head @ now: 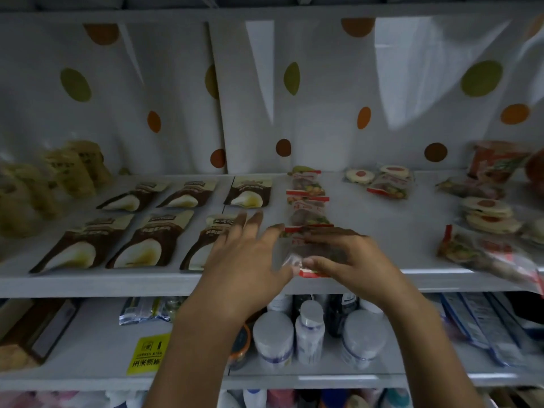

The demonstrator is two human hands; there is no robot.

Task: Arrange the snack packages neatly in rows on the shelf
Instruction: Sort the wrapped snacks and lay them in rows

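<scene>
snack packet (306,256) at the front edge may slide off

fingers (332,235) of the right hand (353,260) lie curled over the snack packet, thumb pinching its near end; the left hand (244,260) has fingers wide and straight, thumb against the packet's left side; the packet sits at the shelf (397,231) front edge, nearest of a column of packets (307,201) running to the back edge; released here, slick film could skid forward and drop; the left fingers, over a brown pouch (197,245), could knock its row askew.

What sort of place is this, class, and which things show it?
Probably a small shop: identical brown snack pouches lie in rows on a white shelf, white bottles stand below, and the right hand holds a red-edged packet.
</scene>
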